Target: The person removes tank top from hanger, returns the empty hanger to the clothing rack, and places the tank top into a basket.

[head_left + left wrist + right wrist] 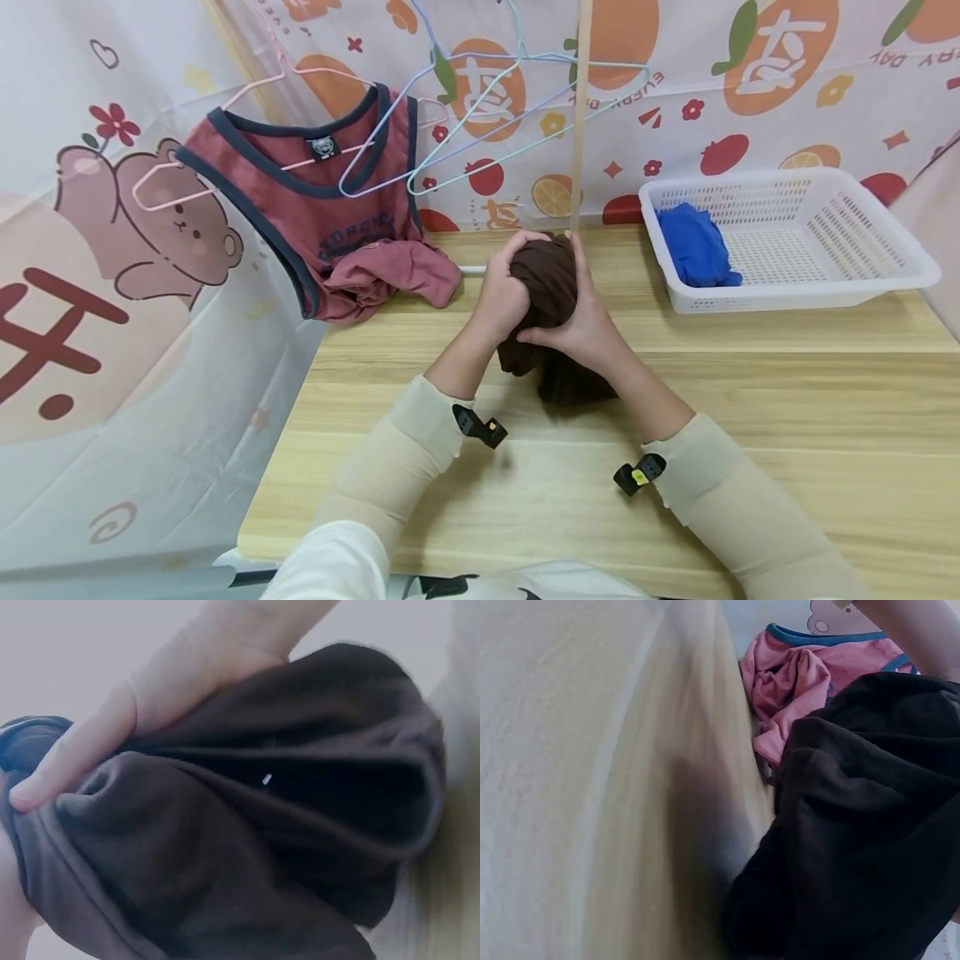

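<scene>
A bunched dark brown garment (546,279) is held up over the table's middle, its lower folds hanging down. My left hand (504,296) grips it from the left and my right hand (588,327) from the right, fingers curved around the fabric. In the left wrist view, the left thumb lies along the brown garment (187,847), whose folds open into a dark hollow with a small white speck inside. Dark folds of the brown garment (870,817) fill the right side of the right wrist view. What kind of garment it is cannot be told.
A red sleeveless top (300,183) with navy trim hangs on a pink hanger at the left. Blue and mint hangers (517,62) hang beside it, near a vertical wooden pole (581,108). A white basket (810,296) at the back right holds a blue cloth (693,246).
</scene>
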Motion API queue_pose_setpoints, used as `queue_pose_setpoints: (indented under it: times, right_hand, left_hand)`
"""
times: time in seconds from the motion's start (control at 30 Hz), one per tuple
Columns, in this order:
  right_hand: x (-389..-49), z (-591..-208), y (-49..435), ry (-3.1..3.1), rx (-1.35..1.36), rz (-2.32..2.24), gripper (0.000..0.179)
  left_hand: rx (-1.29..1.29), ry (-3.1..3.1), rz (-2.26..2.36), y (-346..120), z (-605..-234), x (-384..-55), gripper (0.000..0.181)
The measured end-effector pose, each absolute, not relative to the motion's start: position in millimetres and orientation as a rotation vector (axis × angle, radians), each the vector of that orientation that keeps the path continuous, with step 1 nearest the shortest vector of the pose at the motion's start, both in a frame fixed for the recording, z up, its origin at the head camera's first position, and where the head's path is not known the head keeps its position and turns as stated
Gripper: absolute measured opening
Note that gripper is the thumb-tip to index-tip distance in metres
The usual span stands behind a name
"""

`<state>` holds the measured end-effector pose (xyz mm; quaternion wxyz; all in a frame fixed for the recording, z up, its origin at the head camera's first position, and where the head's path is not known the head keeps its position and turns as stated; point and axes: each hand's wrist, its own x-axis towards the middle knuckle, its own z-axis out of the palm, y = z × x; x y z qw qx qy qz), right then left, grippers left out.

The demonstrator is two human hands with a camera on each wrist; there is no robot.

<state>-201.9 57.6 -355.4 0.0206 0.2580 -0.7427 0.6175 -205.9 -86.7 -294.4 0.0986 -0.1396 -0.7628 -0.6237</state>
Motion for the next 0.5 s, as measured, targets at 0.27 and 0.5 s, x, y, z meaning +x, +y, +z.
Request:
queue_pose_setpoints:
  times: [0.27, 0.5]
  right_hand:
    - [-196, -342, 55, -2.086, 0.912, 2.211, 0.13]
    - [-196, -357, 50, -2.011, 0.924, 2.408, 0.129]
  left_hand:
    - [-0.569, -1.9, -1.993, -78, -302, -203, 0.027]
    - [-0.604, -1.712, -2.022, -74, -304, -202, 0.045]
